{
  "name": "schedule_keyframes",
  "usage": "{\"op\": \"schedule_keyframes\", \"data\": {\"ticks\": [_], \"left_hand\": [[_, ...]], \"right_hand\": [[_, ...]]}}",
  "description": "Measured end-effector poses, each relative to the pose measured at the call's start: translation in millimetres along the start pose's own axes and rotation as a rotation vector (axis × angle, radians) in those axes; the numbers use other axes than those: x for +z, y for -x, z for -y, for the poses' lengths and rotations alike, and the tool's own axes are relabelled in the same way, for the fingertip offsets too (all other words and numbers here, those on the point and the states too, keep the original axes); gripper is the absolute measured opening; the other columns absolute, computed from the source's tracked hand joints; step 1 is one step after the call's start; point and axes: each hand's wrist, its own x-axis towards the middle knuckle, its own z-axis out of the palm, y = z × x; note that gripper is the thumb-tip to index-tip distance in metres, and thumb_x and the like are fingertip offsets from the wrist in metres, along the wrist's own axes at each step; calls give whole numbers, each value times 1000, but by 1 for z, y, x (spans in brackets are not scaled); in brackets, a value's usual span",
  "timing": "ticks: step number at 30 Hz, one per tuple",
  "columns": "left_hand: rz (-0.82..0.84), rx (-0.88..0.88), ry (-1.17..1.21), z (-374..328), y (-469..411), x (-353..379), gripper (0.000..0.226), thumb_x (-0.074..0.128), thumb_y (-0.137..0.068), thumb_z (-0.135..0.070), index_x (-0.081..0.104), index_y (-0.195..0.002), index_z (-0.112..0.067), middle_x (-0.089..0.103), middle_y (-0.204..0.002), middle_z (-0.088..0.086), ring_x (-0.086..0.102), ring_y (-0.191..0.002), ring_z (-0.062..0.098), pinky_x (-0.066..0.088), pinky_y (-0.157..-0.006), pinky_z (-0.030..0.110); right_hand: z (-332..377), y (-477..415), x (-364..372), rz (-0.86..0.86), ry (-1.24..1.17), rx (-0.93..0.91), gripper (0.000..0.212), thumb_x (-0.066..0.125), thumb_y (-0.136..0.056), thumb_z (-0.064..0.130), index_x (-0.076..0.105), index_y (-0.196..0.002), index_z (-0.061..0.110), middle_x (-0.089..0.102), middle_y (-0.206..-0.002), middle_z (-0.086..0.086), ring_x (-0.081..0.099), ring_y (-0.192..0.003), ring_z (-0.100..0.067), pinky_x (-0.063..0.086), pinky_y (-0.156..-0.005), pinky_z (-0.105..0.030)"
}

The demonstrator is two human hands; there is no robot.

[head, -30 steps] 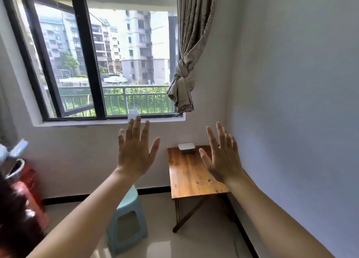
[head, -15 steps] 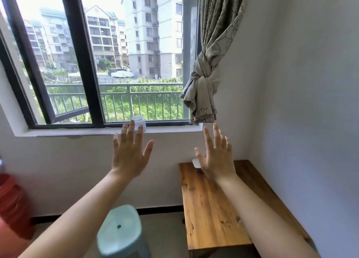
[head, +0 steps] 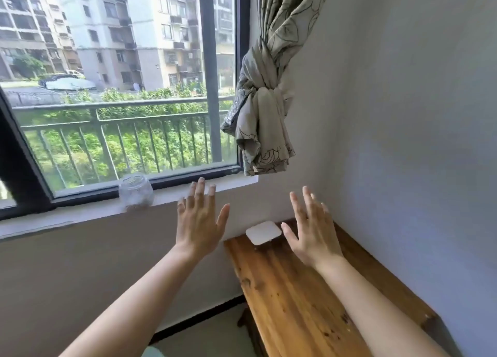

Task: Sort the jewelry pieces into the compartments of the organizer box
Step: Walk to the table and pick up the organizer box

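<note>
You are moving closer: small white square box point(head: 263, 232) at the wooden desk's point(head: 309, 297) far edge looming larger; left hand point(head: 199, 222) and right hand point(head: 312, 235) still raised, fingers spread, empty.

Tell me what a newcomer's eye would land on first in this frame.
Two bare hands raised with fingers spread fill the middle: the left hand in front of the wall under the window sill, the right hand over the far end of the wooden table. Between them a small white box lies closed at the table's far end. A clear jar stands on the sill, and a knotted curtain hangs at the window's right.
</note>
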Motion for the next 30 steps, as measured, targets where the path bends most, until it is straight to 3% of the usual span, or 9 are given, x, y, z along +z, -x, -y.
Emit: {"op": "schedule_keyframes", "data": {"ticks": [4,8,15,23,30], "left_hand": [[71,101,38,-9,-49,49,75,19,-96,-59,27,-152,-10,18,-163,17,14,-150,34,20,-118,55],[144,201,50,-23,-86,111,74,20,-98,-59,22,-155,-13,15,-164,15,9,-151,31,12,-121,51],[337,261,58,-30,-116,216,71,15,-99,-60,24,-155,-18,15,-165,12,7,-152,29,15,-120,49],[551,321,42,-29,-166,298,69,18,-98,-61,24,-154,-22,13,-165,11,5,-152,29,15,-119,49],[699,349,92,-30,-212,414,65,23,-100,-57,26,-154,-21,17,-164,8,11,-151,28,21,-118,47]], "right_hand": [[-20,-11,24,11,54,186,80,45,-97,52,4,-158,24,5,-166,-15,24,-147,-37,26,-116,-52],[-50,-15,52,28,105,296,77,43,-98,53,8,-159,23,7,-166,-17,25,-147,-37,14,-117,-46],[-113,-30,119,136,115,455,74,39,-99,52,13,-159,17,7,-166,-18,23,-149,-35,27,-117,-48],[-145,-56,182,279,75,625,70,33,-100,54,17,-158,17,10,-166,-16,20,-150,-31,23,-118,-43],[-167,-66,255,283,51,838,59,37,-100,51,38,-150,19,30,-160,-12,34,-144,-29,33,-112,-42]]}}
